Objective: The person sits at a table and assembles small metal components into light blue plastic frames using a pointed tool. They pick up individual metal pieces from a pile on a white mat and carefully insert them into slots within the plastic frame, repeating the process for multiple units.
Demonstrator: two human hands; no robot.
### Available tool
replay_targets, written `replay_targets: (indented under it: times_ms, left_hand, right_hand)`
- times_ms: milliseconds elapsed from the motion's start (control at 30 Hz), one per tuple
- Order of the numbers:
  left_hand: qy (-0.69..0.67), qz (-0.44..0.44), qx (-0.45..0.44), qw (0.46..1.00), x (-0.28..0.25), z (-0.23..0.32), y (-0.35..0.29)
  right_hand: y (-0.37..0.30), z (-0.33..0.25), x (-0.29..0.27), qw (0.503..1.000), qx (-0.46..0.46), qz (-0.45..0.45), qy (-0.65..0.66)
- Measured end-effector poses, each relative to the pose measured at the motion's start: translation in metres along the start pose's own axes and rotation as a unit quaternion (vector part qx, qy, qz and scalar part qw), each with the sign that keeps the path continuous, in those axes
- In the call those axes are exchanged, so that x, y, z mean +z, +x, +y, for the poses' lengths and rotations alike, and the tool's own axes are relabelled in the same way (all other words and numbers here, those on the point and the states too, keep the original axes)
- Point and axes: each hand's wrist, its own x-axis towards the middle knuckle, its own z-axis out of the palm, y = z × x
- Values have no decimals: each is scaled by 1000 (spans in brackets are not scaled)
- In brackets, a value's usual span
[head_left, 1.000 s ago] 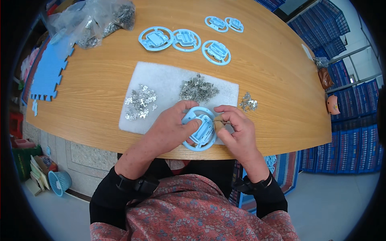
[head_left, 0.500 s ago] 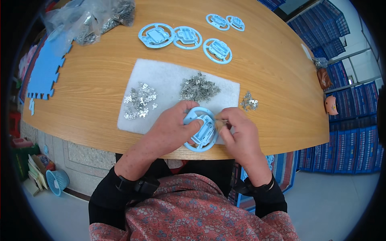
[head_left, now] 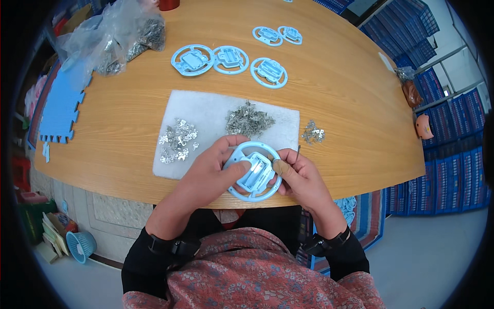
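Note:
A light-blue plastic toy steering wheel point(head_left: 256, 177) with a rectangular recess in its hub is tilted over the near edge of the table. My left hand point(head_left: 213, 167) grips its left side, thumb laid across the rim onto the hub. At the right rim, my right hand point(head_left: 301, 177) pinches with its thumb, which has a tan covering on its tip. A thin dark rod point(head_left: 298, 152) juts up from the right fingers; its kind cannot be made out. Beyond the wheel, small metal pieces point(head_left: 249, 119) are heaped on a white foam sheet point(head_left: 208, 103).
Flat silver metal clips point(head_left: 178, 139) lie on the sheet's left, and a small metal pile point(head_left: 313, 133) sits right of it. Several blue wheels point(head_left: 230, 59) lie farther back. Plastic bags point(head_left: 123, 38) of metal parts and a blue foam mat point(head_left: 60, 110) are at the left.
The right thumb has come down onto the wheel's rim, where before the fingers were blurred beside it. The wheel is turned a little flatter toward me. The whole view has shifted slightly.

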Motion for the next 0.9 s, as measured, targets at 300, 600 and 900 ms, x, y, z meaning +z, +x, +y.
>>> replay_targets:
  times_ms: [300, 600, 900]
  left_hand:
    - [384, -60, 162, 907, 2, 28, -9]
    - [-136, -53, -35, 989, -8, 5, -6]
    - [-314, -83, -93, 941, -10, 3, -15]
  right_hand:
    - [-3, 4, 8, 997, 30, -59, 45]
    - [4, -5, 19, 993, -54, -32, 96]
    - [16, -23, 37, 971, -173, 35, -163]
